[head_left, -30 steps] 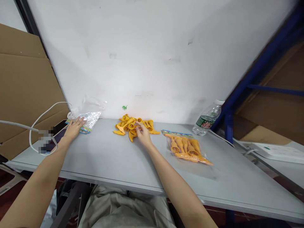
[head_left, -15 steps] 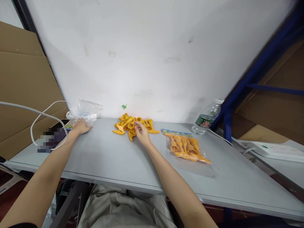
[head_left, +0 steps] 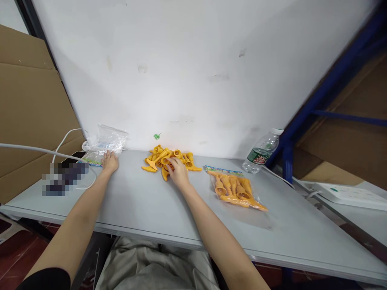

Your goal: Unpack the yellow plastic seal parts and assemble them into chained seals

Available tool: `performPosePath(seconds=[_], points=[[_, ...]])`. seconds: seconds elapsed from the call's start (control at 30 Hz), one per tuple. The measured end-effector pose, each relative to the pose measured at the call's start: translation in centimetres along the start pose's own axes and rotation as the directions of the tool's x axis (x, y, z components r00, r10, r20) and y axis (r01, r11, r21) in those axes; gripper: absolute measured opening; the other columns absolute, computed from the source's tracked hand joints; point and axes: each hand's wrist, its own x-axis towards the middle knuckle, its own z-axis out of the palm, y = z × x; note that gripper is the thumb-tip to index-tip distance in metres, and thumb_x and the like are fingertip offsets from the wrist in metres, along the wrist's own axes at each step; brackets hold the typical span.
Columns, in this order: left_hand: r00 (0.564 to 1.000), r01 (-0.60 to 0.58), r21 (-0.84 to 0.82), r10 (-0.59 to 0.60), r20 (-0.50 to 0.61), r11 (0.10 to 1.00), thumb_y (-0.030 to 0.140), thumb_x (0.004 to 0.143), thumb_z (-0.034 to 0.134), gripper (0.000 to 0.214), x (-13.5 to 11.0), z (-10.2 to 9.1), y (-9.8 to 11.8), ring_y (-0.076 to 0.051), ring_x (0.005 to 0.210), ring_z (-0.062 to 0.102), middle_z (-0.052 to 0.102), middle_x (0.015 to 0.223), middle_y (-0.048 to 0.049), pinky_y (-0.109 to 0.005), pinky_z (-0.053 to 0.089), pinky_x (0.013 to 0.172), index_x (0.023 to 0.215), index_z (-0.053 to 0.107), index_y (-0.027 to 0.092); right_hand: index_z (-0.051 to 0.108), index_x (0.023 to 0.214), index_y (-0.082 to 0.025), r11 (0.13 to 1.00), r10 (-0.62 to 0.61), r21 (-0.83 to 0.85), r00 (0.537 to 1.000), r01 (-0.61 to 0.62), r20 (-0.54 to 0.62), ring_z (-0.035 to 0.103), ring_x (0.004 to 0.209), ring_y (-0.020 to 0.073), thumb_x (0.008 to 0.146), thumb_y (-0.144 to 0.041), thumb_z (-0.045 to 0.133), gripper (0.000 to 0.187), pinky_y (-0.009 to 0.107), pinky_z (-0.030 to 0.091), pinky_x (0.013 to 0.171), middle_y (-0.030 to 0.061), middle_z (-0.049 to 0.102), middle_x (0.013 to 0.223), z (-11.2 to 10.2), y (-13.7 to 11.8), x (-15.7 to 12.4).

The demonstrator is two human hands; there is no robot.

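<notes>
A loose pile of orange-yellow plastic toy pieces (head_left: pixel 163 155), several with hollow, flared cup ends, lies against the wall. My right hand (head_left: pixel 179 172) reaches into its near right side. Its thumb and fingers curl round one piece, mostly hidden by the hand. Farther left, my left hand (head_left: pixel 109 162) lies with fingers stretched forward at the right edge of some clear plastic bags (head_left: pixel 110 137). A printed coloured strip shows on the bags beside it. Right of the pile, a filled clear bag (head_left: pixel 234 187) with a blue header holds several of the same orange-yellow pieces.
A water bottle (head_left: pixel 261 153) leans against the wall at the back right. White cable loops (head_left: pixel 65 139) and a pixelated dark object (head_left: pixel 66 177) are at the left, near a cardboard sheet (head_left: pixel 30 108). A white power strip (head_left: pixel 347 195) is beyond the right side of the grey table (head_left: pixel 142 209).
My left hand has slid right, from on top of the clear bags to their edge. My right hand has shifted slightly left and its fingers have curled further into the pile.
</notes>
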Motion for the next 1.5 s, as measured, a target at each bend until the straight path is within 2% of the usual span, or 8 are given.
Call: performPosePath(seconds=[0.23,0.5,0.63,0.8,1.03,1.23,1.37,1.5], points=[[0.94,-0.292,0.024,0.292,-0.174,0.956,0.031,0.094,0.032,0.064,-1.7,-0.9,2.5,-0.033,0.153,0.01,0.015,0.163,-0.0233,-0.063,0.007,0.12,0.151,0.032,0.003,0.072,0.112,-0.022,0.991,0.036,-0.131,0.999,-0.037,-0.007,0.06,0.103,0.0278,0.09,-0.02,0.049,0.032,0.043,0.049,0.088,0.013,0.064,0.124,0.4,0.6,-0.1],[0.646,-0.762,-0.106,0.743,-0.176,0.638,0.044,0.097,0.037,0.06,-5.3,-0.1,11.4,-0.028,0.151,0.022,0.022,0.164,-0.0141,-0.059,0.018,0.119,0.152,0.034,0.021,0.072,0.109,-0.02,0.991,0.037,-0.13,0.999,-0.033,0.024,0.06,0.102,0.0267,0.088,-0.015,0.047,0.033,0.041,0.049,0.088,0.0134,0.064,0.118,0.3,0.8,0.0],[0.716,-0.698,-0.138,0.678,-0.168,0.703,0.036,0.096,0.042,0.056,-6.0,1.1,14.7,-0.032,0.15,0.024,0.022,0.164,-0.0147,-0.062,0.022,0.117,0.15,0.039,0.023,0.071,0.11,-0.017,0.991,0.053,-0.124,0.998,-0.048,0.031,0.06,0.103,0.0276,0.086,-0.012,0.048,0.034,0.041,0.05,0.09,0.0145,0.064,0.116,0.0,0.8,0.0],[0.836,-0.534,-0.16,0.547,0.049,0.83,0.03,0.097,0.041,0.046,-5.7,2.0,15.9,-0.027,0.142,0.04,0.039,0.156,-0.0148,-0.053,0.035,0.114,0.141,0.048,0.02,0.069,0.113,-0.014,0.993,0.047,-0.109,0.999,-0.044,0.025,0.061,0.104,0.0267,0.085,-0.011,0.047,0.036,0.041,0.051,0.091,0.0147,0.064,0.116,0.0,0.9,-0.1],[0.853,-0.521,-0.091,0.523,-0.009,0.849,0.029,0.097,0.035,0.04,-5.8,0.1,13.8,-0.023,0.126,0.055,0.057,0.138,-0.0118,-0.039,0.041,0.109,0.13,0.056,0.018,0.067,0.117,-0.015,0.995,0.046,-0.086,0.999,-0.046,-0.002,0.062,0.103,0.0266,0.087,-0.015,0.046,0.036,0.041,0.052,0.086,0.0153,0.063,0.118,0.0,1.1,-0.2],[0.993,-0.118,0.284,0.112,0.038,0.951,0.026,0.079,0.058,0.063,-4.6,-3.3,10.3,-0.038,0.128,0.049,0.048,0.141,-0.0244,-0.053,0.046,0.098,0.139,0.045,0.009,0.066,0.119,-0.016,0.995,0.054,-0.082,0.998,-0.054,-0.013,0.062,0.104,0.0256,0.089,-0.017,0.045,0.037,0.039,0.052,0.084,0.0153,0.062,0.124,-0.1,1.0,-0.2],[0.971,0.067,0.445,-0.16,0.175,0.893,0.027,0.072,0.067,0.085,-3.7,-4.3,7.9,-0.046,0.127,0.05,0.041,0.145,-0.0334,-0.057,0.052,0.085,0.148,0.034,0.004,0.066,0.119,-0.014,0.995,0.049,-0.09,0.999,-0.05,-0.01,0.062,0.106,0.0268,0.09,-0.018,0.044,0.037,0.04,0.052,0.084,0.0161,0.062,0.125,0.0,0.9,-0.2],[0.934,-0.037,0.481,-0.14,0.328,0.876,0.017,0.072,0.063,0.058,-2.9,-4.5,6.0,-0.042,0.114,0.062,0.061,0.127,-0.0296,-0.049,0.056,0.077,0.129,0.061,0.006,0.066,0.119,-0.016,0.997,0.026,-0.078,0.999,-0.029,-0.032,0.061,0.108,0.0271,0.09,-0.017,0.043,0.038,0.041,0.052,0.086,0.0158,0.061,0.125,0.1,1.1,-0.2]])
